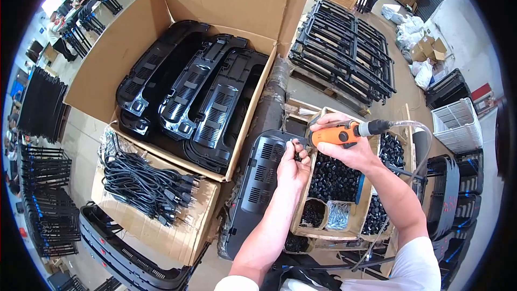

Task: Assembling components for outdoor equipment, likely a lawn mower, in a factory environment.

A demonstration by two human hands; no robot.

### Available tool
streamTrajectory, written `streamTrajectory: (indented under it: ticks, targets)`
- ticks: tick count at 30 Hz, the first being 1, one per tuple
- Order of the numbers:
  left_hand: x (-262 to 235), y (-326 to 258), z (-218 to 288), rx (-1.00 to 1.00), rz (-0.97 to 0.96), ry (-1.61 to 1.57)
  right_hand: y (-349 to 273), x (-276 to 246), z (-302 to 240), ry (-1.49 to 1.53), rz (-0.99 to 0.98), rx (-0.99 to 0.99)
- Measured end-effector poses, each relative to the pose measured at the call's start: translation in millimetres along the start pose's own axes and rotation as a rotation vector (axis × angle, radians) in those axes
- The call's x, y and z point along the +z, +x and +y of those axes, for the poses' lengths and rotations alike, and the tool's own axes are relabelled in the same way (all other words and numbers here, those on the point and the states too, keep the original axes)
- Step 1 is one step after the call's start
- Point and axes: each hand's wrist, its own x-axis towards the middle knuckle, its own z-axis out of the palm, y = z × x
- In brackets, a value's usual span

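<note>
No text or numbers seem readable in this wide view.

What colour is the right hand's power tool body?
The power tool body is orange, shown best in the head view.

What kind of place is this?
Most likely a factory assembly floor: the right hand grips an orange handheld tool with a clear hose; a large brown cardboard box holds several glossy black plastic housings; a compartmented wooden tray holds many small black parts.
</note>
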Motion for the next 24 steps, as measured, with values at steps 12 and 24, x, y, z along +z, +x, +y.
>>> streamTrajectory:
  ticks: [12,24]
  targets:
    - [0,6,5,-0.054,-0.022,0.004,12,6,2,-0.014,-0.033,0.016]
    - [-8,-24,7,0.039,-0.012,0.243,51,25,16,-0.052,0.027,-0.001]
